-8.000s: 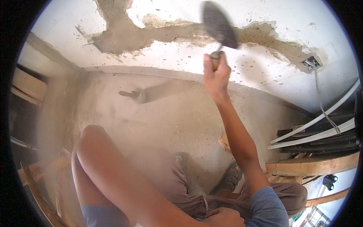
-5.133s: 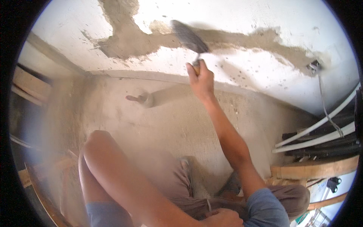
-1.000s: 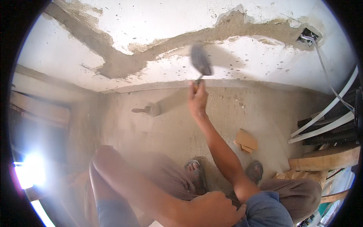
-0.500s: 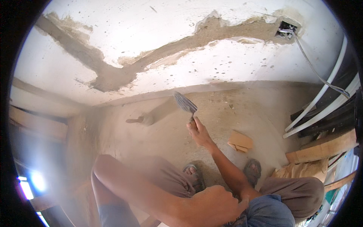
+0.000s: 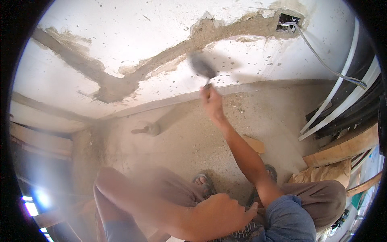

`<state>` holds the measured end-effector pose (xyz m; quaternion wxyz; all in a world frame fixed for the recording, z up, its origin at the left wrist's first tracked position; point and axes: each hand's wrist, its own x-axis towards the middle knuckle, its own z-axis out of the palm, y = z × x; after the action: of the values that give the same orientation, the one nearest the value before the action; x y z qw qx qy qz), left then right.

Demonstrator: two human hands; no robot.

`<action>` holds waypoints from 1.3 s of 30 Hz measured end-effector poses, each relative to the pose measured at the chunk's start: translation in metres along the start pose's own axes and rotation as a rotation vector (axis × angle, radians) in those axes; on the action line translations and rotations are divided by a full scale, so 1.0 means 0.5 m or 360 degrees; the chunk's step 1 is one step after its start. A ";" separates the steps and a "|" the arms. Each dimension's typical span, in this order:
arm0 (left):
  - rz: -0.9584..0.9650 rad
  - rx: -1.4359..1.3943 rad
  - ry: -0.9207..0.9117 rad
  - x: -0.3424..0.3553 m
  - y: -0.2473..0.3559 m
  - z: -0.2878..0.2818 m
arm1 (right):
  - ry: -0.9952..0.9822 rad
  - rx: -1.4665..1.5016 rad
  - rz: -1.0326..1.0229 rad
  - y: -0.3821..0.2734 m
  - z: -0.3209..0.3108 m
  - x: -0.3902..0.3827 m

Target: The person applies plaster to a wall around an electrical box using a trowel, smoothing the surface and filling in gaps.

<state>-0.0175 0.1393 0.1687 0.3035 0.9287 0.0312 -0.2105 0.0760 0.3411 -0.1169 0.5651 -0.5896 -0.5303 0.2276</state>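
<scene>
My right hand grips the handle of a pointing trowel and holds it up in front of the white wall. The trowel's blade is blurred by motion, and its shadow falls on the wall to its right. Behind the blade, a rough band of grey-brown mortar runs across the wall to a square electrical box. My left hand is closed over my lap, its fingers curled. What they hold, if anything, is hidden.
A handled tool lies on the dusty floor. Cardboard sits partly behind my right forearm. White pipes and a loose cable stand at the right, beside timber boards and brown paper.
My right hand has raised the trowel from above the floor to in front of the wall. The forearm now covers part of the cardboard. My left hand stays over my lap.
</scene>
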 end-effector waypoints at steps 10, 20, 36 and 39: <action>0.0076 0.0079 0.0020 0.000 0.002 0.000 | 0.0040 0.0215 0.0238 -0.048 -0.042 -0.014; 0.0100 -0.0074 0.0044 0.020 0.000 -0.003 | -0.0138 -0.0037 0.0124 -0.044 -0.035 -0.036; -0.0064 -0.0139 0.0119 0.007 -0.001 -0.003 | -0.0804 -0.0042 0.0278 0.012 0.009 -0.147; 0.0069 -0.0002 0.0244 -0.017 0.010 0.001 | -0.0364 0.0267 0.0186 0.020 0.003 -0.099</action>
<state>-0.0243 0.1356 0.1747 0.3052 0.9424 0.0345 -0.1322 0.0618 0.3002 -0.1425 0.5340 -0.5404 -0.5352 0.3693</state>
